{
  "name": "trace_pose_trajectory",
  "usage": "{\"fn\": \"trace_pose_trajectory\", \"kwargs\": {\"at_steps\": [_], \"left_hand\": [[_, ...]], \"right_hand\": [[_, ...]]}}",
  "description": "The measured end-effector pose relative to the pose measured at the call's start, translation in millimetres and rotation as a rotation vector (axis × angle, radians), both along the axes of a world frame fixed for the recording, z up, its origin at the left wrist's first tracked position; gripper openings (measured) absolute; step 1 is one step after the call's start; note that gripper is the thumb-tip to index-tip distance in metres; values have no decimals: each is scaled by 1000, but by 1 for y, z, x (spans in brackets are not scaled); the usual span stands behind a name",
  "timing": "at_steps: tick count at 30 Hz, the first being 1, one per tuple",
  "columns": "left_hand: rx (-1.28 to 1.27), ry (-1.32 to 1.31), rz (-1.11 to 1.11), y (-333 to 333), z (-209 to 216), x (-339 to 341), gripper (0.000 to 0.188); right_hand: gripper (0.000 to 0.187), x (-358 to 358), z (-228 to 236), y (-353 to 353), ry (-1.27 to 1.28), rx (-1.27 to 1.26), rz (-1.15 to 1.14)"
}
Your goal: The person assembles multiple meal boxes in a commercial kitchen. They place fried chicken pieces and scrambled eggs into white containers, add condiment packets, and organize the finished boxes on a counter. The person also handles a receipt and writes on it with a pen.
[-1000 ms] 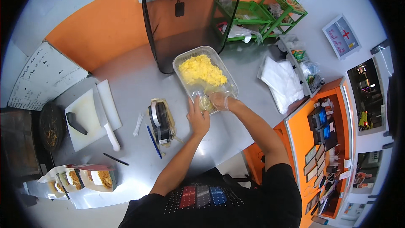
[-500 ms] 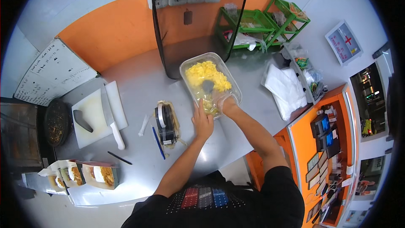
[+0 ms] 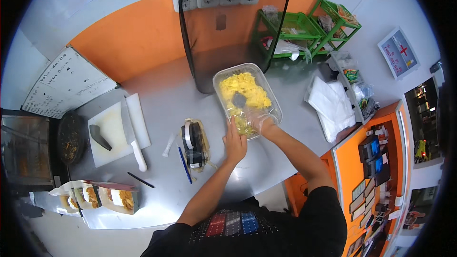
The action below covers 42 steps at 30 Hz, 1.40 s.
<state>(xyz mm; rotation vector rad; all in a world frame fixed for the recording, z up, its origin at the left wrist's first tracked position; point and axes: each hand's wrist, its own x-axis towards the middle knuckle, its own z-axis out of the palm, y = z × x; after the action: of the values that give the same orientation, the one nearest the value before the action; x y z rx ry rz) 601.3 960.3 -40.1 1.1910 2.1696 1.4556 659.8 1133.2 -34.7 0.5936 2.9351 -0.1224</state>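
A clear rectangular plastic tub (image 3: 278,109) stands on the metal counter, holding a loose heap of yellow food (image 3: 250,88) that looks like scrambled egg. My left hand (image 3: 234,145) grips the near left corner of the tub, its index finger lying along the side. Inside the near right part of the tub is my right hand (image 3: 263,124), covered by clear plastic like a glove or bag. The plastic and its glare hide how those fingers lie. A dark grey rounded piece (image 3: 239,99), perhaps a utensil's end, shows among the food beside my hands.
A black-framed mesh screen (image 3: 233,33) stands behind the tub. To the left are a tape dispenser (image 3: 193,145), a blue pen (image 3: 184,165), a knife (image 3: 136,154) on a white cutting board (image 3: 107,152), and boxed food (image 3: 119,200). White plastic bags (image 3: 332,104) and green racks (image 3: 297,33) lie right.
The whole view has shifted slightly, so everything sits further right. Both hands stay at the tub. The yellow food reaches a little further toward the near left side, and the dark piece has shifted slightly.
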Motion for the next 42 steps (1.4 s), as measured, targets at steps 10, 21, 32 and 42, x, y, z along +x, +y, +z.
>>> {"fn": "trace_pose_trajectory", "kwargs": {"at_steps": [10, 21, 32, 42], "left_hand": [[-3, 68, -37, -3, -1, -8, 71], [-14, 112, 24, -3, 1, -2, 63], [-60, 224, -46, -3, 7, -7, 51], [-72, 272, -18, -2, 12, -5, 51]], "right_hand": [[49, -5, -22, 1, 82, 8, 20], [14, 28, 72, 3, -236, -493, 366], [28, 50, 59, -8, 156, -1545, -403], [27, 50, 56, -13, 202, -1664, -501]]}}
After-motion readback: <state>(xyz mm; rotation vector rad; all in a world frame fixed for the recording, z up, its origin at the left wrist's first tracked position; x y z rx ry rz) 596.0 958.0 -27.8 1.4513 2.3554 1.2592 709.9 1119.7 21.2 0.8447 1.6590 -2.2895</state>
